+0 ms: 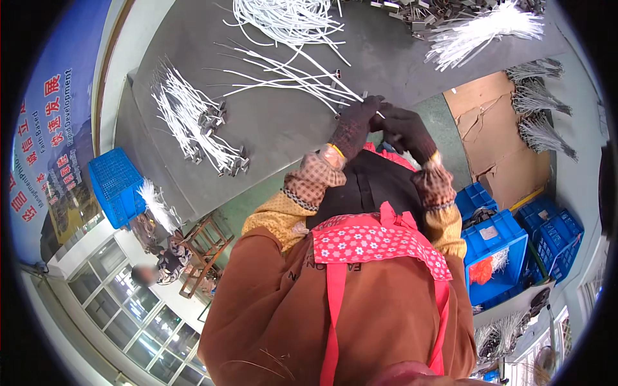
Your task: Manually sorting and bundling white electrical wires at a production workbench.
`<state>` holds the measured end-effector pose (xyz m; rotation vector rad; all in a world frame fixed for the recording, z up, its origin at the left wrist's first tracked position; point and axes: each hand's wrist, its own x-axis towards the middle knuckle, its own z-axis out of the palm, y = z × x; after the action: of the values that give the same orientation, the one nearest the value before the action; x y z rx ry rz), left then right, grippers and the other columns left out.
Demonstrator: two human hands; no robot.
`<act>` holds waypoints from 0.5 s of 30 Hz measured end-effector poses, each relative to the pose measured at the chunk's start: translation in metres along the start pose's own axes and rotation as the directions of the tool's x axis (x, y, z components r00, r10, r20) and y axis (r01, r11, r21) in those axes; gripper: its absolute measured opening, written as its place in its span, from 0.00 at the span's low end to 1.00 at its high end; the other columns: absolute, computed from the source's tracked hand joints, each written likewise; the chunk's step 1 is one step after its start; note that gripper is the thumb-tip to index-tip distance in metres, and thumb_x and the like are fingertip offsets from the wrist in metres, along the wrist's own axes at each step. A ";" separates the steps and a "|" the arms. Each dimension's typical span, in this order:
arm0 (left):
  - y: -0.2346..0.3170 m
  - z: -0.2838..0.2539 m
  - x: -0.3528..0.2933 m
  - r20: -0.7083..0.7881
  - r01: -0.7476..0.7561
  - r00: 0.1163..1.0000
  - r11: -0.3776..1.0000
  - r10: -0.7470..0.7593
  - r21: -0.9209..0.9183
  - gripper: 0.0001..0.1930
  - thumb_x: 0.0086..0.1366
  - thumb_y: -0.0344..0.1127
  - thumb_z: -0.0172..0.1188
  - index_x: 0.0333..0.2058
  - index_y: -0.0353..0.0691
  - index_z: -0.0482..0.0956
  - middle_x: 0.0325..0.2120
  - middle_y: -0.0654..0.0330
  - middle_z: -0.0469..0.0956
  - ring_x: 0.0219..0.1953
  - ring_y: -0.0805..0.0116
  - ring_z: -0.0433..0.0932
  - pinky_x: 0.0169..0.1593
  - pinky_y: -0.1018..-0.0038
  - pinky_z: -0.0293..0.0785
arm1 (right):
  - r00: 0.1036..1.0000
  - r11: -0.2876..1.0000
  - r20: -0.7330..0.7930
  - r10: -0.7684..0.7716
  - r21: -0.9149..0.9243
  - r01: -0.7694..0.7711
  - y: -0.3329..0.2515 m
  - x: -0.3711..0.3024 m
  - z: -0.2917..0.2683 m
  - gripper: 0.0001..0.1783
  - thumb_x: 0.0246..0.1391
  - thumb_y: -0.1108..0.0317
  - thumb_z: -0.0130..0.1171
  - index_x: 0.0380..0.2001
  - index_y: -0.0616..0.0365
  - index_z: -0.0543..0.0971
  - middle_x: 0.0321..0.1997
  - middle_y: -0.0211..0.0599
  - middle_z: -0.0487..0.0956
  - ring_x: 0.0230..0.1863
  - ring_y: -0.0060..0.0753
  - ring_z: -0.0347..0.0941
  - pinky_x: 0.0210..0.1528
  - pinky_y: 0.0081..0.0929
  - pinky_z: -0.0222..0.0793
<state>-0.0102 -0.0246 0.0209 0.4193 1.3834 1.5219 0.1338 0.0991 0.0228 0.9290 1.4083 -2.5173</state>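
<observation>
My left hand (355, 126), in a dark knitted glove, is closed at the table's front edge. A white wire (331, 76) runs from the upper pile down to its fingers, and a short white tip shows between the two hands. My right hand (412, 134), in a matching glove, is curled close beside it, fingertips near that tip; what it pinches is hidden. Just left of my hands, several loose white wires (277, 80) lie crossed on the dark table (270, 132), a few with small dark blocks at their ends. A tangled pile of white wires (286, 22) lies beyond.
A bunch of wires with metal blocks (206, 128) lies at the table's left. Small metal parts (421, 16) and a white bundle (486, 32) sit far right. Grey wire bundles (541, 103) rest by cardboard (496, 138). Blue crates (492, 235) stand right, another blue crate (116, 186) left.
</observation>
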 end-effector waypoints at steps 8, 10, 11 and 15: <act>-0.039 -0.088 0.006 0.122 -0.208 0.973 0.506 0.198 0.837 0.26 0.58 0.39 0.68 0.54 0.39 0.72 0.42 0.50 0.81 0.43 0.49 0.81 0.45 0.62 0.79 | 0.999 0.954 -0.023 0.042 -0.296 -0.047 -0.033 0.062 0.060 0.20 0.61 0.54 0.59 0.45 0.60 0.82 0.25 0.32 0.79 0.23 0.22 0.74 0.23 0.24 0.69; -0.014 -0.076 0.016 0.195 -0.239 0.971 0.494 0.140 0.836 0.24 0.62 0.42 0.64 0.54 0.40 0.73 0.43 0.54 0.82 0.45 0.55 0.82 0.49 0.61 0.78 | 0.952 0.859 -0.133 -0.277 -0.478 0.183 0.004 0.094 0.050 0.23 0.61 0.49 0.59 0.47 0.57 0.79 0.31 0.37 0.83 0.36 0.39 0.81 0.41 0.35 0.76; 0.000 -0.090 0.016 0.188 -0.232 0.972 0.494 0.139 0.838 0.24 0.62 0.42 0.64 0.54 0.40 0.73 0.43 0.54 0.82 0.45 0.55 0.82 0.49 0.61 0.78 | 0.953 0.859 -0.127 -0.274 -0.477 0.183 0.001 0.097 0.056 0.23 0.61 0.49 0.59 0.47 0.57 0.79 0.31 0.37 0.83 0.36 0.39 0.81 0.41 0.35 0.76; 0.057 -0.163 0.068 -0.122 0.096 0.968 -0.126 -0.220 0.987 0.25 0.65 0.47 0.59 0.56 0.39 0.73 0.43 0.48 0.82 0.46 0.47 0.81 0.49 0.58 0.78 | 0.939 0.427 -0.171 -0.297 -0.904 -0.029 0.004 0.108 0.064 0.24 0.54 0.47 0.65 0.50 0.46 0.76 0.40 0.44 0.84 0.42 0.57 0.80 0.42 0.48 0.75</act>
<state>-0.1932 -0.0487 0.0011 1.1710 2.2374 -0.2004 0.0190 0.0655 -0.0161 0.9489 2.5807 -1.2049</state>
